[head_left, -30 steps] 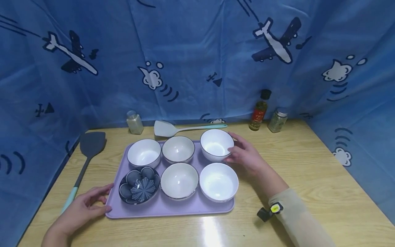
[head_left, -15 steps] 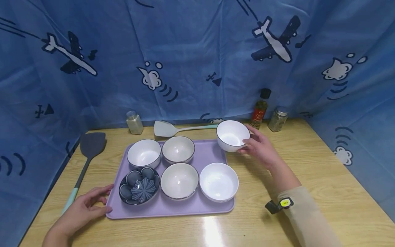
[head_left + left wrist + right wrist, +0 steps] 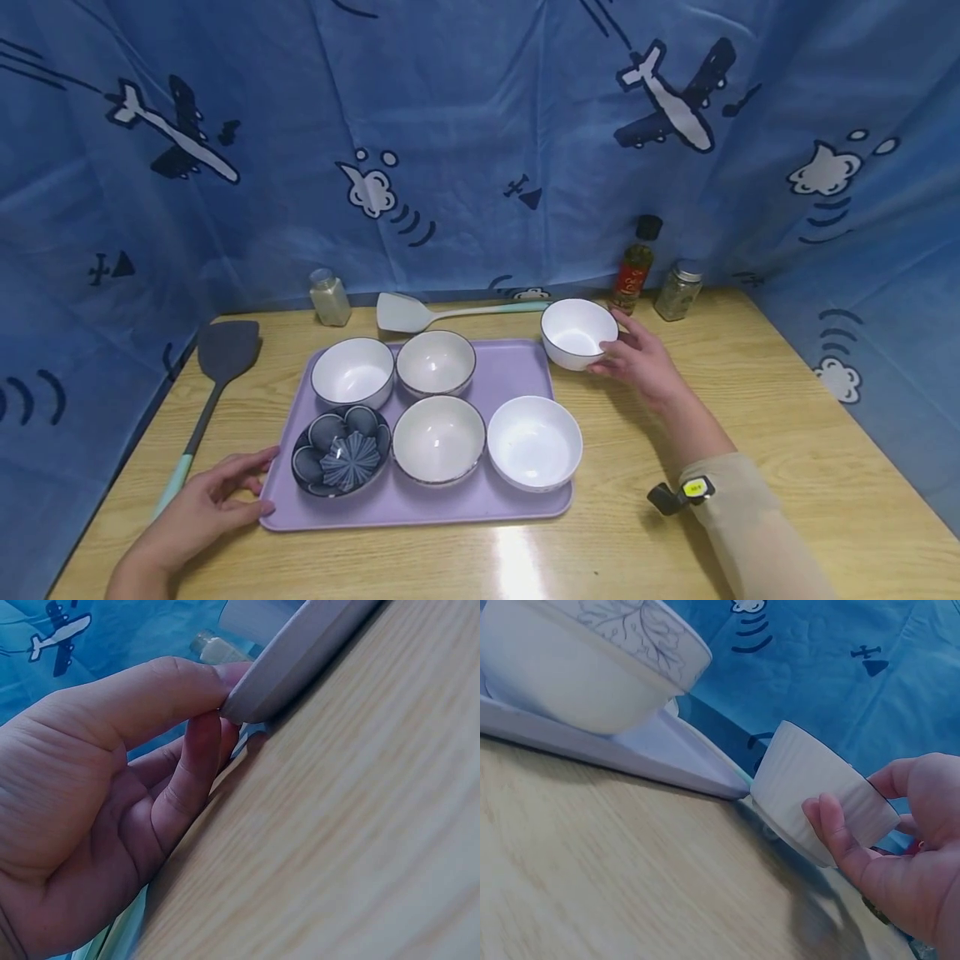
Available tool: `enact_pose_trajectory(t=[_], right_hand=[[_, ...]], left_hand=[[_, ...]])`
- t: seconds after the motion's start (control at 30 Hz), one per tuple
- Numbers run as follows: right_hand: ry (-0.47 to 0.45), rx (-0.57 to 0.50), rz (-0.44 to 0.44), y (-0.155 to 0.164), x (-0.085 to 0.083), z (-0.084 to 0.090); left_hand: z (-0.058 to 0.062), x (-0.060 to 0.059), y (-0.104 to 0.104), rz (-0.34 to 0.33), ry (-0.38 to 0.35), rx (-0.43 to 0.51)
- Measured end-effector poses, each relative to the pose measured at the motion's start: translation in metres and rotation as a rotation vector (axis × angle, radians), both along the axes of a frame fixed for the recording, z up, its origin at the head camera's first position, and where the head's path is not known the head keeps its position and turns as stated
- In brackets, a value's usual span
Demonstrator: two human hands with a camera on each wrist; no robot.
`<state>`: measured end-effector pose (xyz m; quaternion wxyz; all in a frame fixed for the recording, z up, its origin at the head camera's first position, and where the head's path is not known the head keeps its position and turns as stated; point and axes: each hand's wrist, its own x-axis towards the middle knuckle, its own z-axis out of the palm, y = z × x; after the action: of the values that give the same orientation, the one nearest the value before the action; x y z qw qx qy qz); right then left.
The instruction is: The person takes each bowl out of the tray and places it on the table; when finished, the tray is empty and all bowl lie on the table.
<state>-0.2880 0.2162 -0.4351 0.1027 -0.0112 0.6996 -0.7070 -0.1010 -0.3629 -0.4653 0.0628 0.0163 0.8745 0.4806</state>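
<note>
Head view shows the right hand point(image 3: 637, 362) holding a white bowl point(image 3: 579, 333) just off the far right corner of the purple tray point(image 3: 517, 371), over the wooden bench point(image 3: 750, 400). Its fingers point(image 3: 832, 829) curl round the ribbed side of the bowl, thumb on the far rim; in the right wrist view the bowl is tilted and seems to sit on or just above the bench — the angle leaves that unclear.

At the near left corner of the tray, the left hand point(image 3: 198, 512) pinches the tray's edge, thumb on top and fingers point(image 3: 191, 772) tucked underneath, as the left wrist view shows close up.

Five bowls sit on the tray: two white ones in the far row — a left bowl point(image 3: 352, 372) and a middle bowl point(image 3: 436, 363) — and in the near row a dark patterned bowl point(image 3: 341, 450), a centre bowl point(image 3: 438, 439) and a right-hand bowl point(image 3: 535, 442).

Along the far edge of the bench lie a pale spatula point(image 3: 450, 312), a small jar point(image 3: 330, 297), a sauce bottle point(image 3: 633, 267) and a spice jar point(image 3: 678, 290). A dark spatula point(image 3: 213, 375) lies by the left edge.
</note>
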Motion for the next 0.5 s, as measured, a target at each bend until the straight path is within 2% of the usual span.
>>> enact_pose_trajectory(t=[0.23, 0.5], right_hand=[[0.004, -0.008, -0.002, -0.001, 0.0, -0.005], [-0.001, -0.048, 0.004, -0.003, -0.001, -0.012]], left_hand=[[0.002, -0.001, 0.002, -0.014, 0.03, 0.003], [0.002, 0.0, 0.0, -0.004, -0.001, -0.004]])
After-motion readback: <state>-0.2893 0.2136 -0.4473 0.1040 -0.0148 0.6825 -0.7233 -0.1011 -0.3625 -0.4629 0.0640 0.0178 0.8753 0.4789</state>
